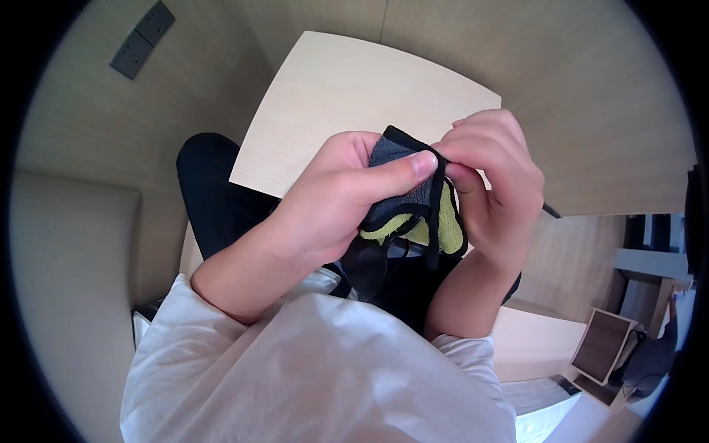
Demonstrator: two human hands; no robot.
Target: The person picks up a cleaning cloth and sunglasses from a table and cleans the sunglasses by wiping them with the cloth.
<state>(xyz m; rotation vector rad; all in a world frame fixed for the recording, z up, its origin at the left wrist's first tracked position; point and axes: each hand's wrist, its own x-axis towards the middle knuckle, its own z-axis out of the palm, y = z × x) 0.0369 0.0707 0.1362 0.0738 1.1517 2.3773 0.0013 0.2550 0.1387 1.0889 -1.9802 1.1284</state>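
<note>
1. Cloth [417, 196], grey on one face and yellow-green on the other, is up off the table [354, 88] and between both hands, over the person's lap!
2. Left hand [347, 173] has it firmly: thumb laid flat across the grey face, tip right by the black edging [434, 236], fingers tucked behind, mostly out of sight.
3. Right hand [502, 166] comes in at the upper right corner, thumb and fingers drawn close together in a narrow pinch on the edge. What exactly sits between those fingertips? Hidden, can't call it.
4. So what's done, by my reading: the piece is picked up, both hands are on it, and the edge is in grip. That much looks settled.
5. And what's left? Look at the lower half: the yellow-green lining [450, 221] shows in two patches, one either side of a hanging black strip, so the piece isn't lying flat. I'd judge the handling to be midway, with neither hand letting go.
6. Just below the cloth, a dark, glossy thing [365, 269] hangs above the trousers [210, 173]; whether it joins the cloth, I can't tell.
7. Nothing is set down yet: the cloth is in the air, clear of the tabletop, and how much handling remains is beyond what this view gives.
</note>
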